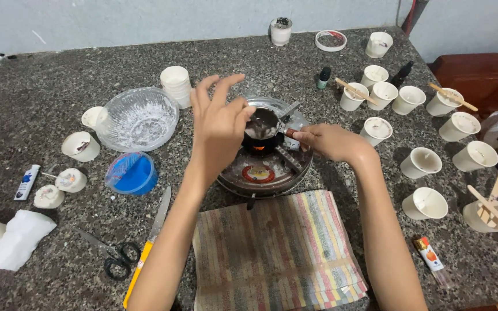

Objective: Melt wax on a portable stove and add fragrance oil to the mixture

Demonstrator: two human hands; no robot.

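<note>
A small dark melting pot (262,128) is held over the lit round burner (265,167) at the middle of the granite counter (47,86), its handle gripped by the right hand (328,142). The left hand (220,129) is poised above the pot's rim, thumb and forefinger pinched together (on what cannot be told), the other fingers spread. The step appears to be melting or stirring the contents; next, a steady pour into the white paper cups (426,203) would seemingly be called for.

Left of the hands sit a clear ribbed glass bowl (139,118) and a blue plastic lid (132,173); black-handled scissors (110,254) lie nearer.
</note>
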